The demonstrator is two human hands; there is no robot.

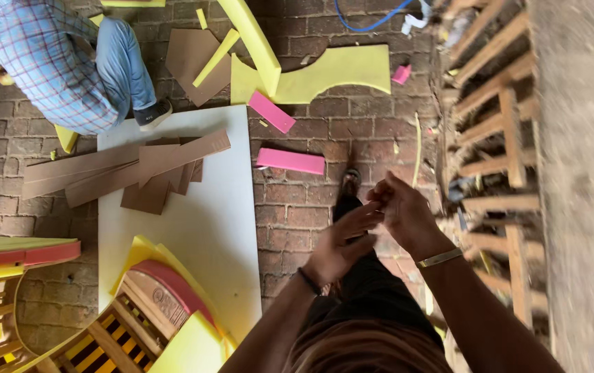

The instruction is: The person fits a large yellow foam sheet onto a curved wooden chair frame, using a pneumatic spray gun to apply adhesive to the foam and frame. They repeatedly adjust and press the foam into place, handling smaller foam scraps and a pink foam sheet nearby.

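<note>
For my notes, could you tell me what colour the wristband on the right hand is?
Gold-coloured: the wristband shows in the head view.

Two pink foam strips, two hands, one white board.

Both forearms rise from the lower edge of the head view and converge at centre. Left hand: palm turned up and inward, fingers extended and spread loosely, tips pointing toward the other hand; dark band at the wrist. Right hand: slightly higher, back facing the camera, fingers curled toward the left fingertips; metal bangle at the wrist. The two hands touch or nearly touch at the fingertips. Neither visibly holds anything.
</note>
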